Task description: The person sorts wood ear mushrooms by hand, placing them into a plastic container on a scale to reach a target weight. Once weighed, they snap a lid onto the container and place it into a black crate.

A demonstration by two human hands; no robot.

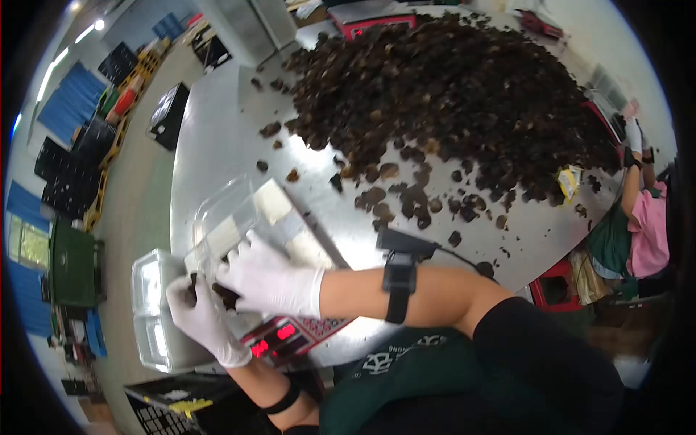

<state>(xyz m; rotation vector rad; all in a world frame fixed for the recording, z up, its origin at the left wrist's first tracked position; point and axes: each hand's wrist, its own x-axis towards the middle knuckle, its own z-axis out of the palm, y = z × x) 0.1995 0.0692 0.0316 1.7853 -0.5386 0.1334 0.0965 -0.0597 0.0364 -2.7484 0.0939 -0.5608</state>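
Observation:
Both hands wear white gloves and are close together over a clear plastic container [226, 210] with an open lid at the left of the steel table. My left hand [197, 312] is curled, with a small dark piece between thumb and fingers. Beside it, my right hand [264, 279] has its fingers bent over the container; what they hold, if anything, is hidden. Dark brown pieces [226, 296] show between the hands. Below them sits a red scale [279, 337] with lit digits. Stacked clear containers [152, 312] stand left of my left hand.
A large heap of dark, flat pieces [449, 87] covers the back of the steel table [217, 138], with loose ones scattered in front. A yellow packet [569, 183] lies by the heap. Another person [645, 225] works at the far right. Black crates [174, 406] stand below the table.

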